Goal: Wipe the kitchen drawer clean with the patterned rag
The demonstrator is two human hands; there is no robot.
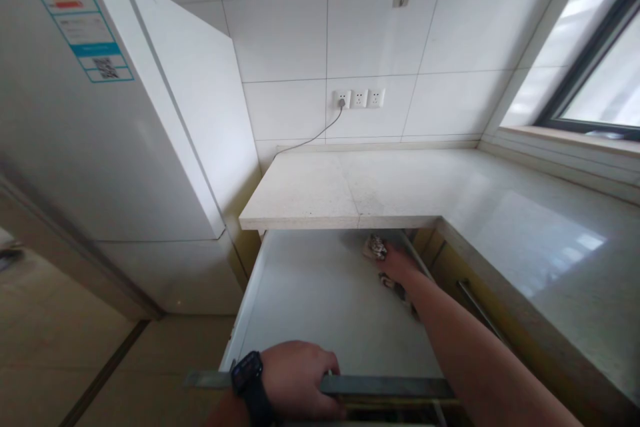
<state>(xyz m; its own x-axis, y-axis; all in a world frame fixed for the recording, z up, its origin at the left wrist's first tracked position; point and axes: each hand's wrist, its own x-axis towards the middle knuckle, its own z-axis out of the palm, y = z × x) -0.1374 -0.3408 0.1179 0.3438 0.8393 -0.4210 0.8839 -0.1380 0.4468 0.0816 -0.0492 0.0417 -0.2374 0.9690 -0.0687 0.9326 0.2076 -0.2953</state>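
Note:
A white drawer (310, 300) is pulled out from under the pale countertop. My left hand (300, 373), with a dark watch (247, 373) on its wrist, is wrapped over the drawer's front edge (385, 385). Inside the drawer, toward its back right, my right hand (397, 263) is closed around a crumpled, patterned cloth (375, 247). Part of that cloth bunches out beyond the fingers and lies on the drawer bottom. Another stretch of it trails below the hand along the right side, partly covered by my forearm.
The countertop (310, 187) overhangs the drawer's back and runs on to the right below a window (595, 80). A white refrigerator (140, 113) stands at left. A cord (320, 133) hangs from the wall sockets (359, 99). Cabinet handle (480, 310) at right.

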